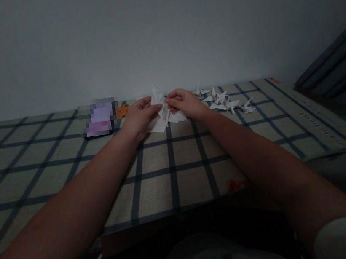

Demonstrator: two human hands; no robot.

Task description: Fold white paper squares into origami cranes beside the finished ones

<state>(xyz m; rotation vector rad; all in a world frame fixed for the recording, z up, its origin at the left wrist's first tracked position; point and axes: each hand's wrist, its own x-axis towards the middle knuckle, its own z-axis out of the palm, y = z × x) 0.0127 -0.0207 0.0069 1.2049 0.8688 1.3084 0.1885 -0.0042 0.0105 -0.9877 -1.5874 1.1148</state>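
Observation:
Between my two hands, above the far part of the table, is a white folded paper crane (156, 95), its pointed tip standing up. My left hand (141, 113) pinches it from the left between thumb and fingers. From the right, my right hand (184, 102) has its thumb and fingertips closed at the paper's edge; the exact contact is too dim to make out. Under the hands lie white paper sheets (156, 126), partly hidden by them. Several finished paper cranes (219, 97) sit in a loose group to the right of my right hand.
A phone (99, 118), its screen lit and blurred, rests to the left of my left hand. The table wears a checked cloth (155, 191) with orange figures. Behind it rises a plain wall (154, 34). Dark folded fabric (340, 69) hangs at the far right.

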